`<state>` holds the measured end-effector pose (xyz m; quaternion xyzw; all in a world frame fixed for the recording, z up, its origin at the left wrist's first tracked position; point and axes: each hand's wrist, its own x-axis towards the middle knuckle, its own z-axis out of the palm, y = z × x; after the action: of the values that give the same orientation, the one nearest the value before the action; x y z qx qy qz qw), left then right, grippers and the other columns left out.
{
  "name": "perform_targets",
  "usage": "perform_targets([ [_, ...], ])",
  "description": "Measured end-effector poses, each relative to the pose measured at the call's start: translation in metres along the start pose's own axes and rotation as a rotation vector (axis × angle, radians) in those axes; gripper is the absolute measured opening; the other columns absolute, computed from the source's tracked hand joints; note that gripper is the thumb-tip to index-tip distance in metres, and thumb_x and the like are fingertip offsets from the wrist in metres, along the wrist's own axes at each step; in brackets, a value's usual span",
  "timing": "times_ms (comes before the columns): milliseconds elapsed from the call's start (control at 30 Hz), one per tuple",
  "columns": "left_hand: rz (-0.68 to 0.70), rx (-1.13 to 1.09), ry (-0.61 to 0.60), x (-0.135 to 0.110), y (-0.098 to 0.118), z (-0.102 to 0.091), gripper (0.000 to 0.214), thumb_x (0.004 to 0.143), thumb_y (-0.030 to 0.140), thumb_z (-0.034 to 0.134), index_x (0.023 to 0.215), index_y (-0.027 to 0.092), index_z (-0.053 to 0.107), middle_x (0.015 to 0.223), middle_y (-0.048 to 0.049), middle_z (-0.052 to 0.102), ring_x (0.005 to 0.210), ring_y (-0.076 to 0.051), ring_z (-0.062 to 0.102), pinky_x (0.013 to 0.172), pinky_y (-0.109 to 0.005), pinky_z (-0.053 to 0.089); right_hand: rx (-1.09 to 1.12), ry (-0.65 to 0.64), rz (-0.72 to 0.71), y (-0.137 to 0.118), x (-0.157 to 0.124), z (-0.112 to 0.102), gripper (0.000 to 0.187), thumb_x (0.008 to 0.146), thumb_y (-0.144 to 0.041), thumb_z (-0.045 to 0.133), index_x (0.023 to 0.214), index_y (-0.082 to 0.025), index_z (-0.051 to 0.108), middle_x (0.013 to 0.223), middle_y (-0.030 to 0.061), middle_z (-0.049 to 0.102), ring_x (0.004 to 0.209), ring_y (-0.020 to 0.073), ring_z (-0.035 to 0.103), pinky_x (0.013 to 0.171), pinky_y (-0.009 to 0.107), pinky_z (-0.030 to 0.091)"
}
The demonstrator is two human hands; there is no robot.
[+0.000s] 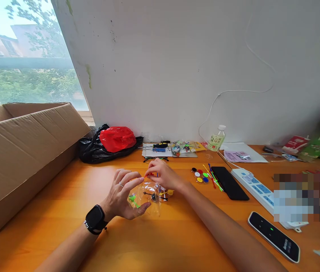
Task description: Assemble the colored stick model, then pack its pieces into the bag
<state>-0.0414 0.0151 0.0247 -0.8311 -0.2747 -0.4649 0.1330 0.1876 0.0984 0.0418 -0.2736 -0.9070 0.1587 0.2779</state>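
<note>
My left hand [127,194], with a ring and a black watch, is curled around a small clear plastic bag [156,209], thumb and index finger spaced apart across it. Bright green plastic pieces [133,200] show beside the palm; whether they lie inside the bag I cannot tell. My right hand [161,174] pinches a small red plastic piece [149,175] at the bag's upper edge, close to the left fingertips. A black stick-like piece [148,195] and a yellow piece [170,192] lie behind or under the bag, partly hidden.
To the right are several coloured discs [199,180], thin coloured sticks [216,177], a black phone [230,183], a power strip [258,189] and a white-edged device [274,237]. A cardboard box [26,151] fills the left. Plastic bags [117,139] and a bottle [217,139] stand along the wall.
</note>
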Motion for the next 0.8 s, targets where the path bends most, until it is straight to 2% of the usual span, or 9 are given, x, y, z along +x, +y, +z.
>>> perform_targets([
  [100, -0.021, -0.021, 0.021, 0.003, 0.001, 0.001, 0.084, 0.072, 0.042, 0.085, 0.143, 0.029, 0.042, 0.117, -0.0115, 0.067, 0.100, -0.034, 0.064, 0.089, -0.052, 0.047, 0.142, 0.109, 0.054, -0.003, 0.002, -0.017, 0.013, 0.096, -0.015, 0.067, 0.093, -0.019, 0.079, 0.096, 0.0070, 0.073, 0.093, 0.0221, 0.065, 0.087, 0.034, 0.049],
  [233, -0.170, -0.062, -0.004, -0.001, -0.002, 0.005, 0.079, 0.077, 0.043, 0.082, 0.143, 0.027, 0.042, 0.121, -0.0130, 0.063, 0.106, -0.035, 0.061, 0.092, -0.053, 0.050, 0.297, 0.290, 0.140, -0.010, 0.003, -0.051, 0.014, 0.098, -0.027, 0.068, 0.108, -0.021, 0.075, 0.094, 0.0051, 0.075, 0.085, 0.0207, 0.070, 0.079, 0.032, 0.054],
  [367, -0.280, -0.095, -0.062, -0.006, -0.007, 0.008, 0.076, 0.081, 0.041, 0.082, 0.144, 0.026, 0.043, 0.125, -0.0135, 0.062, 0.110, -0.035, 0.059, 0.097, -0.052, 0.050, 0.332, 0.393, 0.161, -0.028, -0.003, -0.090, 0.017, 0.096, -0.038, 0.074, 0.098, -0.021, 0.078, 0.095, 0.0057, 0.078, 0.088, 0.0223, 0.071, 0.081, 0.034, 0.057],
  [467, -0.297, -0.111, -0.066, -0.005, -0.009, 0.008, 0.075, 0.083, 0.039, 0.083, 0.145, 0.026, 0.043, 0.127, -0.0130, 0.061, 0.113, -0.034, 0.058, 0.099, -0.051, 0.049, 0.392, 0.326, 0.150, -0.054, -0.012, -0.116, 0.019, 0.095, -0.039, 0.077, 0.101, -0.023, 0.083, 0.098, 0.0061, 0.079, 0.092, 0.0244, 0.072, 0.082, 0.037, 0.058],
  [600, -0.281, -0.113, -0.082, -0.003, -0.006, 0.007, 0.075, 0.083, 0.041, 0.083, 0.145, 0.026, 0.043, 0.126, -0.0127, 0.062, 0.111, -0.034, 0.059, 0.098, -0.051, 0.049, 0.401, 0.137, 0.000, -0.090, -0.021, -0.135, 0.011, 0.096, -0.031, 0.077, 0.100, -0.026, 0.086, 0.096, 0.0048, 0.078, 0.088, 0.0225, 0.072, 0.077, 0.035, 0.057],
  [700, -0.276, -0.113, -0.099, -0.003, -0.005, 0.007, 0.076, 0.083, 0.043, 0.082, 0.145, 0.026, 0.043, 0.126, -0.0129, 0.062, 0.112, -0.034, 0.059, 0.098, -0.051, 0.049, 0.325, -0.023, -0.064, -0.105, -0.022, -0.130, 0.015, 0.100, -0.026, 0.072, 0.105, -0.027, 0.086, 0.096, 0.0041, 0.077, 0.083, 0.0198, 0.070, 0.074, 0.033, 0.055],
  [800, -0.266, -0.125, -0.108, -0.004, -0.005, 0.008, 0.076, 0.083, 0.041, 0.081, 0.146, 0.026, 0.042, 0.127, -0.0134, 0.061, 0.112, -0.035, 0.058, 0.098, -0.052, 0.048, 0.201, -0.092, -0.082, -0.112, -0.018, -0.112, 0.021, 0.101, -0.018, 0.066, 0.105, -0.026, 0.085, 0.096, 0.0043, 0.076, 0.083, 0.0194, 0.068, 0.075, 0.033, 0.053],
])
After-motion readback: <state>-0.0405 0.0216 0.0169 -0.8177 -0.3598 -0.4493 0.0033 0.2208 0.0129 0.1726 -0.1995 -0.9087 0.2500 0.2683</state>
